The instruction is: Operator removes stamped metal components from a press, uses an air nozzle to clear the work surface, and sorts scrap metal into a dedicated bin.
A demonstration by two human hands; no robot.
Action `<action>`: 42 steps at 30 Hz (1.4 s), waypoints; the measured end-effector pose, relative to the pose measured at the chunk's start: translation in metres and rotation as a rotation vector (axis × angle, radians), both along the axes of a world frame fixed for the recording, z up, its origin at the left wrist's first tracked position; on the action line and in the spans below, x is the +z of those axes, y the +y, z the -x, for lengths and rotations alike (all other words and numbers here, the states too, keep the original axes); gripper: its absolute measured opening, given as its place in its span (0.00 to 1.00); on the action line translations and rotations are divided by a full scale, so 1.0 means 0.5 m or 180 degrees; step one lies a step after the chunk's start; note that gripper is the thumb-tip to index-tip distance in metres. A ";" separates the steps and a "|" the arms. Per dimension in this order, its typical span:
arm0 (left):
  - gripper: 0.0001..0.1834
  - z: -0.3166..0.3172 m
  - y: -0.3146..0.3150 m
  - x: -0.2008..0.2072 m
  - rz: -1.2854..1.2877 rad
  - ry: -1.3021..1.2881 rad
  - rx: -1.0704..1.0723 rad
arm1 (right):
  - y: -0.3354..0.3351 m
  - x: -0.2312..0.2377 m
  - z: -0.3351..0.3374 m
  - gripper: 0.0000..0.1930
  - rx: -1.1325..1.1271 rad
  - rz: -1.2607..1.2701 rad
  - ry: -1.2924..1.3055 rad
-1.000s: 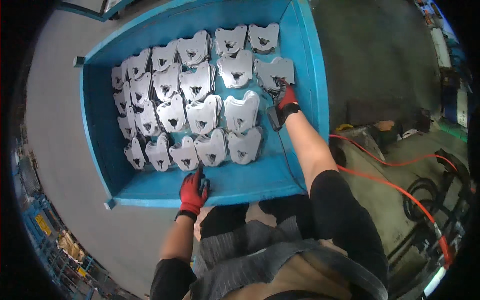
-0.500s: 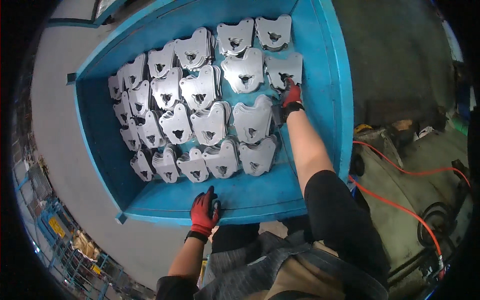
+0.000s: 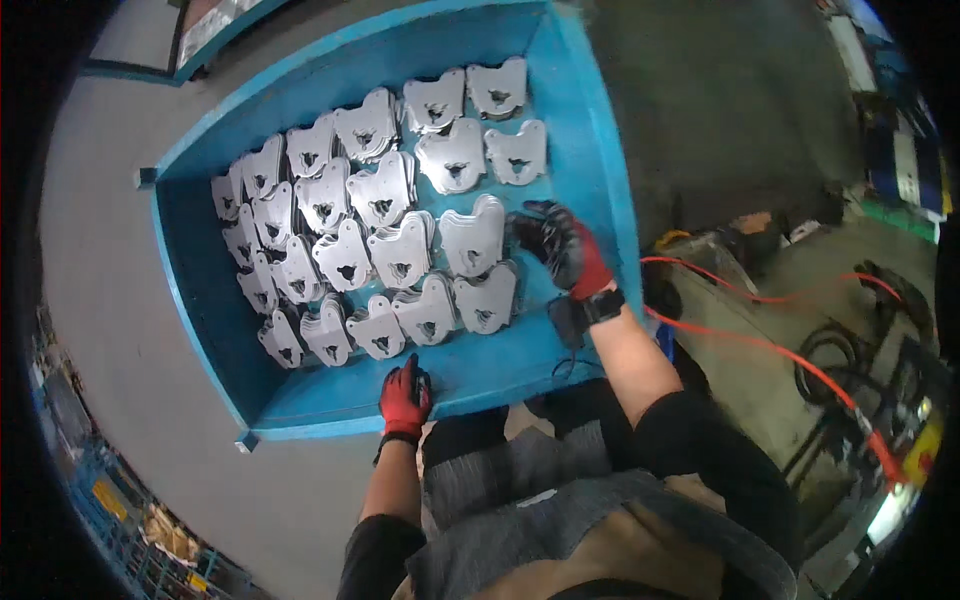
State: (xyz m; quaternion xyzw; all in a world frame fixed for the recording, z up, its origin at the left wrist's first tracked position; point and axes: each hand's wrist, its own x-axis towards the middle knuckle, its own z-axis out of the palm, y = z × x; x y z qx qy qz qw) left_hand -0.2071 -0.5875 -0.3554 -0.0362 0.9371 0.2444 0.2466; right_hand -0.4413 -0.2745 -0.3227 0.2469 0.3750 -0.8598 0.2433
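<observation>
Stacks of flat silver metal plates (image 3: 453,162), each with a notched hole, stand in rows inside a blue metal bin (image 3: 590,120). My right hand (image 3: 562,250), in a red and black glove, hovers over the bin's right part. Its fingers are loosely bent and apart, with nothing seen in them. Just left of it is a tall plate stack (image 3: 472,238), and farther back sits a low stack (image 3: 517,153). A dark box-shaped device (image 3: 568,322) is strapped at my right wrist. My left hand (image 3: 406,396), also gloved, rests on the near rim with fingers stretched out.
An orange-red hose (image 3: 750,340) runs over the cluttered floor to the right. Beyond it lie dark coiled hoses (image 3: 828,365). Blue racking (image 3: 120,520) stands at the lower left, and a blue-framed piece (image 3: 215,35) at the upper left.
My right hand has come off the plate stack at the far right and drawn back toward me. My left hand stays at the near rim. The whole view has shifted a little.
</observation>
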 end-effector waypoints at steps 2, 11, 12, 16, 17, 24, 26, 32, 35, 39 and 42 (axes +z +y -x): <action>0.34 -0.007 -0.002 -0.007 0.0300 0.0154 -0.0311 | -0.019 0.128 -0.054 0.18 0.0418 -0.0616 0.0428; 0.29 0.126 0.214 0.276 -0.1126 0.0948 -0.0190 | 0.176 0.759 -0.335 0.25 0.1017 -0.3191 0.0565; 0.28 0.146 0.252 0.325 -0.1455 0.0943 -0.0219 | 0.209 0.785 -0.389 0.26 0.0627 -0.3428 0.0654; 0.27 0.185 0.389 0.543 -0.2387 0.0759 -0.0917 | 0.314 0.952 -0.598 0.25 -0.0117 -0.4593 0.0128; 0.26 0.178 0.435 0.646 -0.2618 0.0957 -0.1167 | 0.334 0.970 -0.657 0.25 -0.0386 -0.5018 -0.0014; 0.24 0.108 0.633 0.846 -0.2618 0.0692 -0.2100 | 0.556 1.042 -0.934 0.22 -0.3412 -0.3785 -0.0005; 0.21 0.078 0.711 0.905 -0.2832 0.0610 -0.2395 | 0.651 1.024 -0.972 0.24 -0.3630 -0.3619 0.0041; 0.26 -0.038 1.045 1.058 -0.3661 0.0749 -0.3069 | 0.894 1.021 -0.994 0.36 -0.3137 -0.3995 -0.0041; 0.33 -0.043 1.214 1.087 -0.2818 0.0213 -0.2463 | 0.927 1.028 -0.944 0.36 -0.2522 -0.3463 0.0354; 0.46 -0.052 1.433 1.084 -0.1827 0.0139 -0.1950 | 0.965 1.039 -0.984 0.42 -0.2155 -0.4289 -0.0256; 0.50 -0.040 1.533 1.037 -0.1381 -0.0394 -0.1736 | 0.969 1.041 -0.991 0.51 -0.2343 -0.4644 -0.0455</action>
